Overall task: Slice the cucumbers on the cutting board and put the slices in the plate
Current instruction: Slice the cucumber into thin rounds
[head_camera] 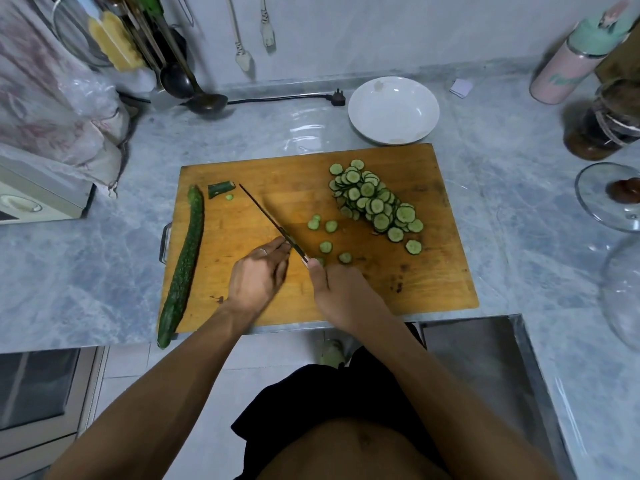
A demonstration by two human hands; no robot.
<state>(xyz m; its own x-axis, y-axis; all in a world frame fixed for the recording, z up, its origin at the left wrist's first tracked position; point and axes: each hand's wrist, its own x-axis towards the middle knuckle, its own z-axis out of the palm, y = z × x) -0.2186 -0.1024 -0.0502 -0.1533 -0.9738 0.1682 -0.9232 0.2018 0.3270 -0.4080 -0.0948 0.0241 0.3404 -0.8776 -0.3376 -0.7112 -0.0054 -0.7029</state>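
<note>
A wooden cutting board [433, 271] lies on the marble counter. A whole cucumber [183, 268] lies along the board's left edge, with a cut cucumber end [221, 189] near its far tip. A heap of cucumber slices [375, 202] sits at the board's far right, and a few loose slices [325, 246] lie nearer me. My right hand [337, 292] grips the handle of a knife [266, 216], blade pointing away to the left. My left hand [258, 275] has straight fingers touching the blade's left side. An empty white plate [393, 110] stands behind the board.
A glass lid [609, 199], a dark jar [602, 129] and a pink bottle [561, 74] stand at the right. A plug and cable [337, 98] and a ladle [204, 102] lie behind. An appliance [34, 199] is at the left, a steel sink [485, 368] near right.
</note>
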